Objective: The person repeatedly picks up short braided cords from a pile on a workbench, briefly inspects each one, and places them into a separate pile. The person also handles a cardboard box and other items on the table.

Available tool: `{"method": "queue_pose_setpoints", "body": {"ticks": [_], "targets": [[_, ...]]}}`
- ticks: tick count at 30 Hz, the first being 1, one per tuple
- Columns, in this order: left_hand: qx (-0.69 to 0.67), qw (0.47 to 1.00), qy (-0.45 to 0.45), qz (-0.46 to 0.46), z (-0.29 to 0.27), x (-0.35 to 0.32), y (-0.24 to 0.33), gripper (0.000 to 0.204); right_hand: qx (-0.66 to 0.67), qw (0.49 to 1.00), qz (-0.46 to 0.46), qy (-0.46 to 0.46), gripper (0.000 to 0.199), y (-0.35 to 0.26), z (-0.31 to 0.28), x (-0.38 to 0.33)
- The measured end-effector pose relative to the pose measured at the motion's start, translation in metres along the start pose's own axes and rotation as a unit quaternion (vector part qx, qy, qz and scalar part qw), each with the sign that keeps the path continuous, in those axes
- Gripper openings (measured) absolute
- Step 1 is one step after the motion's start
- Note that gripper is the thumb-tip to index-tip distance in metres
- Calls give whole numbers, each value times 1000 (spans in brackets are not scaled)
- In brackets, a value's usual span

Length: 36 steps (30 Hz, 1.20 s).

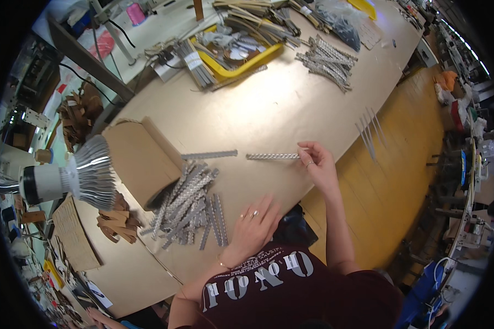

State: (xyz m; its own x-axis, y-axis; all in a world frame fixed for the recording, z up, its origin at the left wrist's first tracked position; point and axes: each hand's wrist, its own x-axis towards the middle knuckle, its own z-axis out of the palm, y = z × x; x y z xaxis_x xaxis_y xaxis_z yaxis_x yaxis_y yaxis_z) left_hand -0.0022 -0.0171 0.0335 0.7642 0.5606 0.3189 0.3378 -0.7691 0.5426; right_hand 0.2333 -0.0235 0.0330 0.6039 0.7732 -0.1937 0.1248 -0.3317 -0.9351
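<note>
— Nearest the lens was the lamp head (88, 174), wasn't it, with its ribbed silver shade?

— Yes, just beside the cardboard box (140, 159). Below it lay a heap of grey perforated strips (189, 205) on the table (269, 104).

— And the hands?

— Her left hand (256, 225) lay flat and unclenched on the table, grasping nothing, just beside the heap. Her right hand (316, 163) pinched one end of a single strip (271, 156) that lay flat on the table.

— Another strip?

— One loose strip (208, 155) lay near the box.

Yellow tray (251, 63) of parts, cardboard box (140, 156), work lamp (71, 178)
</note>
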Motion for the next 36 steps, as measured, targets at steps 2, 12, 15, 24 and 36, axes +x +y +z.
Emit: {"method": "queue_pose_setpoints", "body": {"ticks": [2, 12, 15, 24, 36], "targets": [[2, 997, -80, -15, 14, 12, 4, 60, -187, 982, 2, 39, 21, 8, -12, -16], [63, 988, -135, -46, 72, 59, -15, 75, -328, 935, -59, 121, 23, 21, -51, -11], [78, 985, -138, -74, 66, 45, -18, 74, -404, 895, -51, 181, 23, 33, -88, 3], [102, 979, -138, -112, 56, 18, -17, 72, -433, 852, -6, 293, 28, 68, -136, 33], [80, 982, -128, -115, 50, 19, -16, 72, -268, 923, 164, 222, 53, 103, -173, 89]]}}
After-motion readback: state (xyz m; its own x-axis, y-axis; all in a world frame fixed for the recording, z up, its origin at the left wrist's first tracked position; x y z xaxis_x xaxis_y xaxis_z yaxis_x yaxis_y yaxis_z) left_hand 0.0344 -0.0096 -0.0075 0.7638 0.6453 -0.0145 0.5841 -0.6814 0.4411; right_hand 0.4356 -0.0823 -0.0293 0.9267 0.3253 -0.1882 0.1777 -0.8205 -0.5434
